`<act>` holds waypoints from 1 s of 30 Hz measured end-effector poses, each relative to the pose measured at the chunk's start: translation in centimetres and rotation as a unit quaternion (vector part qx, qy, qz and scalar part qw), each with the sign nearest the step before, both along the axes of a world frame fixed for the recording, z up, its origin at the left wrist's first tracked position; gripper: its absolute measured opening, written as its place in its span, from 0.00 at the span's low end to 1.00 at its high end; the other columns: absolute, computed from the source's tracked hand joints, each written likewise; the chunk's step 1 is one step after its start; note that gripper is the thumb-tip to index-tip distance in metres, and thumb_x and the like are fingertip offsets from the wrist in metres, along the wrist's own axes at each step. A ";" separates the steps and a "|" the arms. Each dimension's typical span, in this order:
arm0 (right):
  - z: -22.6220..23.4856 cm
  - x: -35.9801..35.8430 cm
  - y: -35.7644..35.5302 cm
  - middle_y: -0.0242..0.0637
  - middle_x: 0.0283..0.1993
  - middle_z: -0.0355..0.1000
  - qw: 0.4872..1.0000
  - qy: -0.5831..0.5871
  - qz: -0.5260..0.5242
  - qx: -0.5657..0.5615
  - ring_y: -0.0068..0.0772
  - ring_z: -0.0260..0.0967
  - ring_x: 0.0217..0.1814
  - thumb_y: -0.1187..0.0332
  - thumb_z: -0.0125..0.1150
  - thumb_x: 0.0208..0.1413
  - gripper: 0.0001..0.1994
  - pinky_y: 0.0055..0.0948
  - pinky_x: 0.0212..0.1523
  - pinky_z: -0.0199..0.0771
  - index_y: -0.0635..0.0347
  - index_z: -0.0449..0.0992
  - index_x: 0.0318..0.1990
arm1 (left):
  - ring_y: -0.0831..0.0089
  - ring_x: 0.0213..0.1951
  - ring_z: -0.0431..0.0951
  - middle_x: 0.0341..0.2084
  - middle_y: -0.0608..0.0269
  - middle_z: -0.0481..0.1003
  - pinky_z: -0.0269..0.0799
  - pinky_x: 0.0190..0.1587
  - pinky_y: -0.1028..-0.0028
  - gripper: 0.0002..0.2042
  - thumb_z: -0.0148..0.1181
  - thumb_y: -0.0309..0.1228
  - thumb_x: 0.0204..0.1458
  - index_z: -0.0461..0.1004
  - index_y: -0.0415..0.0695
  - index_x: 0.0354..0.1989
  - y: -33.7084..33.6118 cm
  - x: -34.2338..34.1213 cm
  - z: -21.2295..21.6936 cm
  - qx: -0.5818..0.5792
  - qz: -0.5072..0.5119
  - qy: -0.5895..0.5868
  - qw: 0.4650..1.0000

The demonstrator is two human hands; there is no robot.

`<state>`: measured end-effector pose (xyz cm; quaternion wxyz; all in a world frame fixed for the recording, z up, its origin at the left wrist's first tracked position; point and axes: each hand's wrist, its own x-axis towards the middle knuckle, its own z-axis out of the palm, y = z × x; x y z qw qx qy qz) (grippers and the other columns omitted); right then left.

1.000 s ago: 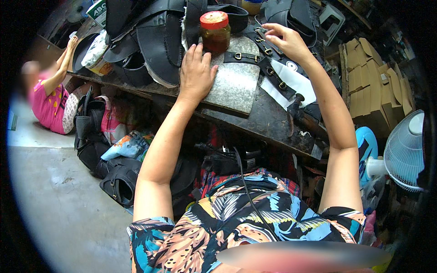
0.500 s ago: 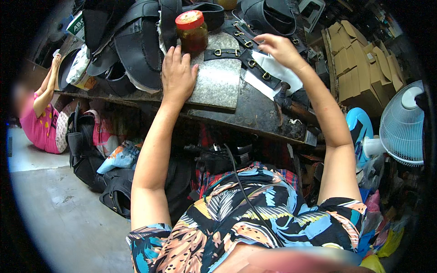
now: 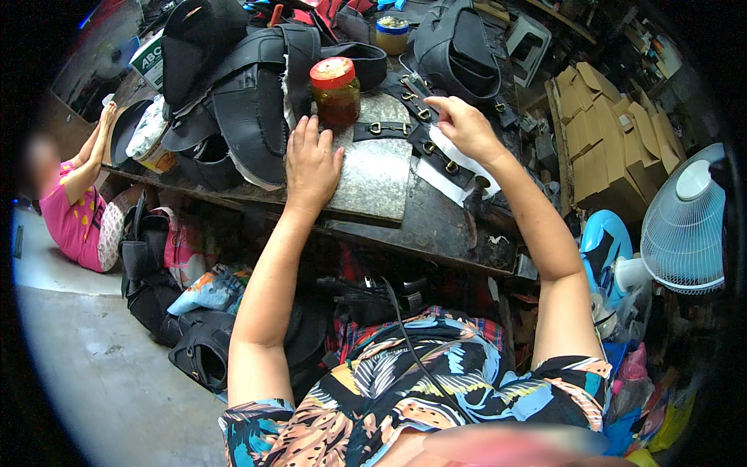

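From my distant post, I see the black strap [image 3: 391, 131] with metal fittings lying across the upper part of the grey slab [image 3: 373, 175], and I judge it light, bendable and not fragile, best held by its plain edge beside the hard fittings. The left hand [image 3: 313, 165] lies flat at the slab's left side, thumb apart; the right hand [image 3: 464, 129] hangs near more straps, fingers bent, but I cannot tell if they pinch anything.

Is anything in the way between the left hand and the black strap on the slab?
Nothing visible: only the surface of the grey slab shows between the left hand and the black strap. The red-lidded jar stands just beyond that gap.
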<state>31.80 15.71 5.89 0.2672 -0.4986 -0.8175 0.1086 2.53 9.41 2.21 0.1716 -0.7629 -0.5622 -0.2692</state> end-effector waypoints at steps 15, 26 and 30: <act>-0.1 -1.0 -0.5 0.34 0.58 0.70 0.978 0.185 -0.010 -0.097 0.22 0.70 0.37 0.82 0.53 0.42 0.38 0.19 0.38 0.71 0.54 0.61 0.67 | 0.50 0.63 0.60 0.57 0.46 0.65 0.57 0.64 0.56 0.19 0.64 0.37 0.50 0.73 0.39 0.46 -0.1 0.2 0.0 0.002 0.006 -0.002 1.000; 2.9 -1.0 -2.2 0.44 0.41 0.76 0.980 0.097 -0.046 -0.167 0.24 0.67 0.17 0.79 0.61 0.48 0.38 0.26 0.19 0.70 0.47 0.57 0.68 | 0.56 0.61 0.62 0.55 0.55 0.69 0.56 0.63 0.55 0.19 0.63 0.40 0.50 0.74 0.45 0.48 -0.2 0.2 0.2 0.020 -0.087 0.030 0.996; 2.6 -4.7 -2.5 0.56 0.43 0.76 0.989 0.053 0.094 -0.104 0.48 0.77 0.38 0.71 0.65 0.47 0.38 0.39 0.42 0.76 0.47 0.57 0.68 | 0.55 0.60 0.63 0.54 0.54 0.70 0.57 0.62 0.55 0.20 0.63 0.41 0.49 0.74 0.45 0.48 -0.1 0.1 0.2 0.020 -0.079 0.020 0.996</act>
